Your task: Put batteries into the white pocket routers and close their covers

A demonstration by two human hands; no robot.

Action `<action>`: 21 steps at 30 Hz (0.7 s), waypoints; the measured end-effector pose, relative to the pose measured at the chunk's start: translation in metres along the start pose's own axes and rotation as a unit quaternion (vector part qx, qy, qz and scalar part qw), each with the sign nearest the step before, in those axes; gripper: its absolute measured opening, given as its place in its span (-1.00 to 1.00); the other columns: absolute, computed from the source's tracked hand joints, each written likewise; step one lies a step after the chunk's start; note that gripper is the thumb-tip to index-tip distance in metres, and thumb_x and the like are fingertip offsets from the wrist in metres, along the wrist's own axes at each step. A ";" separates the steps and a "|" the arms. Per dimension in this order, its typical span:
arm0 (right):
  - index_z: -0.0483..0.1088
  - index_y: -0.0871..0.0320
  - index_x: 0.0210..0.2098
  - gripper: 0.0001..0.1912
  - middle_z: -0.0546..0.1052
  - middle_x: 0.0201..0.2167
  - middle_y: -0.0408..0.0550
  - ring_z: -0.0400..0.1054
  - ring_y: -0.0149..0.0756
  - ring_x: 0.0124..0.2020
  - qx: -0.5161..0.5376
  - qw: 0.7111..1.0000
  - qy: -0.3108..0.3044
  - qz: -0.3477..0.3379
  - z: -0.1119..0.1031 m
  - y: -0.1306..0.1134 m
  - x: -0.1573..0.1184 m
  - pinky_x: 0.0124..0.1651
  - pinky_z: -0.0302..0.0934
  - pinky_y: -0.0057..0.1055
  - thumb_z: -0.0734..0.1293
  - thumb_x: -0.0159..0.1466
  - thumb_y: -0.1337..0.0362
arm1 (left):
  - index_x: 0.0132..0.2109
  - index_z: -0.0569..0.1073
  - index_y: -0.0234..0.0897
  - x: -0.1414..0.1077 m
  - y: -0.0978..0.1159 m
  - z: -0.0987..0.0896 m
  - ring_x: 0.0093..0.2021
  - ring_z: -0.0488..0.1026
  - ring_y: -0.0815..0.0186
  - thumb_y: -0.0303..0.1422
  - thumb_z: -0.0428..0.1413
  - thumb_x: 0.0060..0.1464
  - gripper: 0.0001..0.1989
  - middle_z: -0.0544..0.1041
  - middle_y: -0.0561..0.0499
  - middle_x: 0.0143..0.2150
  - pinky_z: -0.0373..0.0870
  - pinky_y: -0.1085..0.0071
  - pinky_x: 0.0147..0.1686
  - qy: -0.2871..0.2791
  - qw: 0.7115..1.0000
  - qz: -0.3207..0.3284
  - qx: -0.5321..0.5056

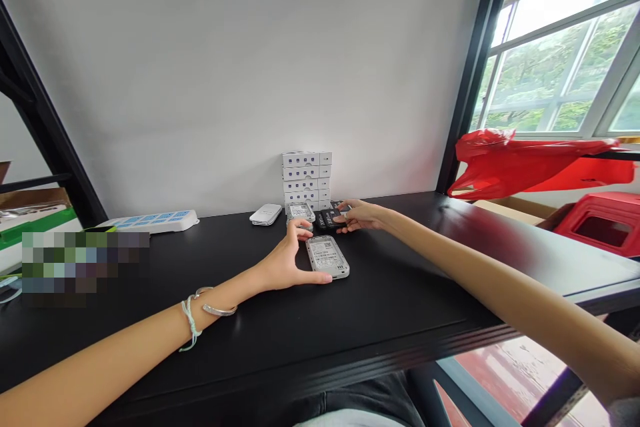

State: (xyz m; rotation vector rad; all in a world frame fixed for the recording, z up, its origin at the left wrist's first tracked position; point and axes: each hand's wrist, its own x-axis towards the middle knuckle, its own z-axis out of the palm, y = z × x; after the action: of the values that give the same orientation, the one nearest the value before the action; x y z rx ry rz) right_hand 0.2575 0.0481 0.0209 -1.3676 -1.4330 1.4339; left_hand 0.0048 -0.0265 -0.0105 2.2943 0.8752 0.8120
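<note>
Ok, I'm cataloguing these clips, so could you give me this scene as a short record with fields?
Left hand: spread, thumb at the near edge of a pale device
Right hand: fingers at flat black packs
Behind: stacked white boxes
Farther left: flat white pieces, then a power strip
Surface: black table
Far right: red bag below a window

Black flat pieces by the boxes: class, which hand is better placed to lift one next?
Probably the right hand: its fingertips are at the black pieces. The left hand sits farther off, its thumb at the pale casing's near edge.
</note>
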 end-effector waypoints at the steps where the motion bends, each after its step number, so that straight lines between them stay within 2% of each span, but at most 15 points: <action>1: 0.11 0.22 0.06 -0.35 0.51 -0.43 -0.09 0.53 -0.26 -0.39 -0.002 1.000 0.008 -0.009 0.004 0.000 0.003 -0.33 0.46 -0.49 0.47 0.07 0.43 | 0.12 -0.04 -0.19 0.000 0.000 0.000 0.20 0.20 0.03 -0.05 0.32 -0.24 -0.08 0.22 -0.24 0.14 0.21 0.02 0.11 0.000 1.000 -0.001 0.000; 5: 0.04 0.19 0.07 -0.31 0.49 -0.46 -0.14 0.53 -0.24 -0.43 -0.013 0.998 0.059 -0.036 0.014 -0.002 0.009 -0.30 0.48 -0.45 0.47 0.08 0.42 | 0.13 -0.05 -0.19 0.000 0.001 0.000 0.21 0.19 0.03 -0.05 0.32 -0.24 -0.08 0.22 -0.24 0.15 0.19 0.01 0.13 -0.004 1.000 -0.005 0.002; 8: 0.05 0.16 0.05 -0.34 0.50 -0.45 -0.13 0.53 -0.21 -0.42 -0.004 0.997 0.067 -0.041 0.012 -0.005 0.005 -0.27 0.48 -0.40 0.46 0.08 0.42 | 0.12 -0.05 -0.20 0.001 0.001 0.000 0.21 0.18 0.04 -0.05 0.32 -0.24 -0.08 0.23 -0.25 0.15 0.18 0.01 0.14 -0.004 1.000 -0.004 0.002; 10: 0.08 0.13 0.02 -0.39 0.51 -0.45 -0.15 0.53 -0.22 -0.43 0.015 0.997 0.056 -0.044 0.008 -0.008 -0.003 -0.25 0.48 -0.35 0.45 0.08 0.45 | 0.12 -0.04 -0.20 0.001 0.001 0.000 0.21 0.18 0.02 -0.06 0.33 -0.25 -0.08 0.23 -0.27 0.15 0.19 0.00 0.13 -0.001 1.000 -0.001 -0.004; 13: 0.13 0.07 -0.01 -0.42 0.45 -0.52 -0.28 0.52 -0.29 -0.44 0.041 0.996 0.008 -0.075 0.007 -0.012 -0.023 -0.19 0.47 -0.28 0.44 0.08 0.46 | 0.12 -0.04 -0.19 0.001 -0.001 0.001 0.21 0.19 0.01 -0.06 0.34 -0.25 -0.07 0.24 -0.27 0.14 0.20 -0.01 0.12 0.004 1.000 0.001 -0.015; 16: 0.20 0.03 -0.03 -0.46 0.34 -0.62 -0.36 0.49 -0.32 -0.45 0.013 0.990 -0.049 -0.134 0.018 -0.011 -0.041 -0.21 0.45 -0.26 0.47 0.07 0.34 | 0.13 -0.06 -0.20 0.001 -0.002 0.001 0.21 0.20 0.03 -0.08 0.34 -0.26 -0.05 0.24 -0.28 0.14 0.20 -0.01 0.12 0.003 1.000 0.001 -0.022; 21: 0.28 0.10 -0.19 -0.55 0.39 -0.62 -0.29 0.37 -0.38 -0.49 -0.099 0.970 -0.010 -0.223 0.044 0.002 -0.048 -0.37 0.31 -0.38 0.50 0.01 0.19 | 0.17 -0.14 -0.22 0.002 -0.002 0.001 0.18 0.23 0.03 -0.11 0.36 -0.28 0.04 0.24 -0.31 0.14 0.22 -0.01 0.11 0.015 1.000 -0.001 -0.027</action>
State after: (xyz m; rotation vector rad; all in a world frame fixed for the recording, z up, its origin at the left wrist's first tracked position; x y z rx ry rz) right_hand 0.2256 -0.0088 0.0216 -1.0523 -1.7964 1.0367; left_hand 0.0057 -0.0243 -0.0124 2.2409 0.8578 0.8602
